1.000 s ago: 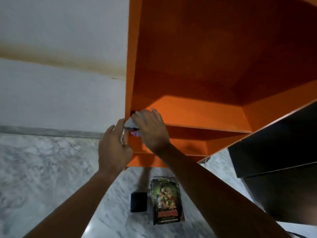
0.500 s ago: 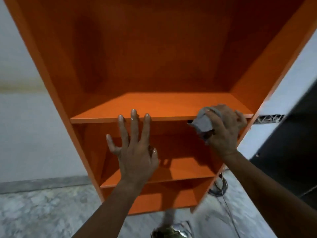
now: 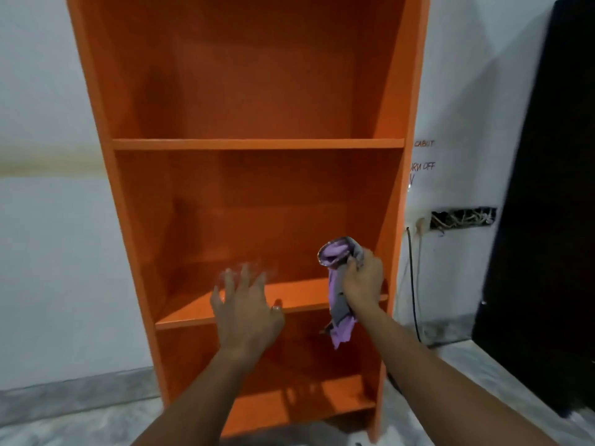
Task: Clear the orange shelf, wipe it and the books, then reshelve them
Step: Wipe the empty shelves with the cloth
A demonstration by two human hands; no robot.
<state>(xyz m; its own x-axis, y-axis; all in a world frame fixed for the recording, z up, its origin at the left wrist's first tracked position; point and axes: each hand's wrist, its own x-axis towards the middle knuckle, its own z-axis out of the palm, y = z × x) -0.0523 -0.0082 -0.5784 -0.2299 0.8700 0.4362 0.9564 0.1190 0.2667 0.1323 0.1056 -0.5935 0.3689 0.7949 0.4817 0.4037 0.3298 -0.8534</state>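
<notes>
The tall orange shelf [image 3: 257,143] stands against the white wall with nothing on its boards. My right hand [image 3: 362,283] grips a bunched purple and grey cloth [image 3: 336,286] in front of the lower board's right end; one end sticks up above my fist and the other hangs below it. My left hand [image 3: 246,307] is spread with straight fingers in front of that same board, blurred at the fingertips, holding nothing. No books show in this view.
A black cabinet or door [image 3: 544,220] stands to the right of the shelf. Between them the wall has a socket and an open cavity with wires [image 3: 462,217], and a dark cable [image 3: 413,284] hangs to the marble floor [image 3: 64,423].
The view has pulled back and levelled, now showing the shelf's whole front. My right hand moved along the board edge to the right, then off it. The books on the floor left the view.
</notes>
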